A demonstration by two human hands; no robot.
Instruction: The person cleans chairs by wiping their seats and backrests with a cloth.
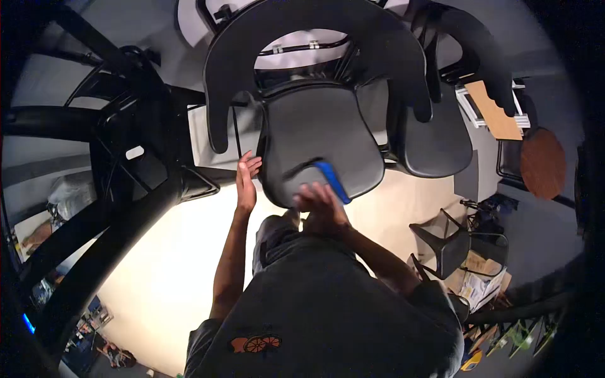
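Observation:
A black chair with a smooth dark seat (318, 129) and a curved backrest stands in front of me. My right hand (321, 205) is over the seat's front edge, blurred by motion, its fingers against a long blue object (332, 181). That object lies slanted on the seat, with a greyish patch beside it; its exact kind I cannot make out. At the seat's left edge is my left hand (247, 183), fingers stretched out and apart, holding nothing. Whether it touches the seat's rim, I cannot tell.
Another black chair (432, 142) stands close on the right. Black furniture frames (135, 126) crowd the left. Further right are a round brown stool top (543, 164), an orange-brown board (495, 110) and an overturned dark chair (450, 246). A bright floor (170, 277) spreads below.

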